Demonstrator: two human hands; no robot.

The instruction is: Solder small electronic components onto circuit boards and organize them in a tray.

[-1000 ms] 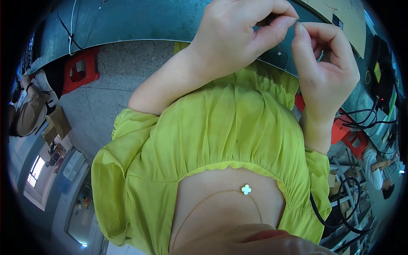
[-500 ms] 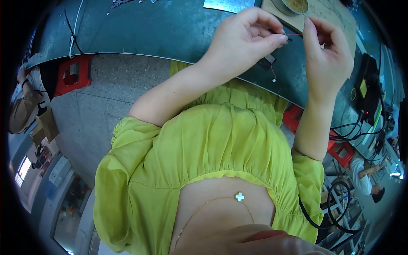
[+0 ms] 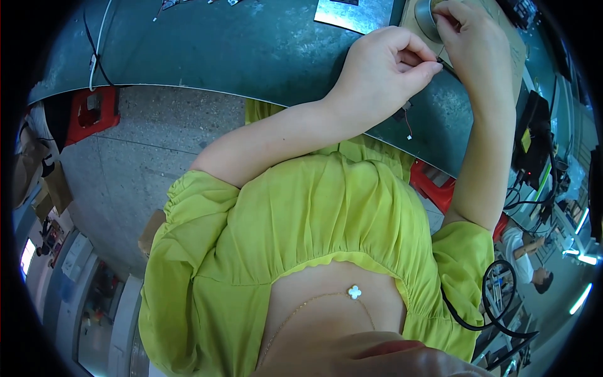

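Observation:
My left hand (image 3: 392,78) is closed in a pinch over the green tabletop (image 3: 251,63). At its fingertips shows the end of a small dark piece (image 3: 441,61), too small to name. My right hand (image 3: 477,47) is closed too, thumb and forefinger together at the round metal tin (image 3: 426,20). Whatever those fingers hold is hidden. Below my left hand, near the table edge, lies a small dark part (image 3: 402,113), partly hidden, with a thin red wire (image 3: 407,125) ending in a white connector (image 3: 409,137).
The tin stands on a tan board (image 3: 516,60). A shiny metal plate (image 3: 358,16) lies to its left. At right sit a black device (image 3: 534,135) and black cables (image 3: 518,198). Red stools (image 3: 91,116) stand on the floor; another person (image 3: 524,254) is farther right.
My right hand has moved up and away from my left, over to the tin. The thin red wire seen between the hands earlier no longer shows there. My left hand remains pinched.

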